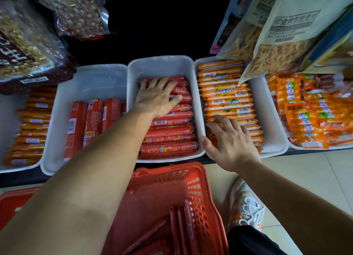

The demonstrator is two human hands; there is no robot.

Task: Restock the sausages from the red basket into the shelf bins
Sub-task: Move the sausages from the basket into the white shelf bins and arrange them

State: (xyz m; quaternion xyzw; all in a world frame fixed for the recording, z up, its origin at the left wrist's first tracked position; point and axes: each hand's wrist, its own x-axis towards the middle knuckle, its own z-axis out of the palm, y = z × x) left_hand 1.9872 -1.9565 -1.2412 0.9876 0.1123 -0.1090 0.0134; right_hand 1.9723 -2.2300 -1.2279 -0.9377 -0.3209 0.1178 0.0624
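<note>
A red basket (198, 182) sits on the floor in front of the shelf, with a few thin red sausages (179, 230) lying in it. Above it stands a white bin (158, 65) stacked with red sausages (168, 149). My left hand (158, 98) lies flat on the far end of that stack, fingers spread, holding nothing. To the right, another white bin (271, 121) holds orange sausages (225, 96). My right hand (231, 142) rests with fingers apart on the near orange sausages at that bin's front left corner.
A white bin (89, 79) to the left holds fat red sausages (93, 121). Further left lies a bin of orange-brown sausages (30, 128). At far right are orange packs (309, 113). Snack bags (282, 35) hang over the right bins, nut bags (28, 44) at left. My shoe (246, 203) is beside the basket.
</note>
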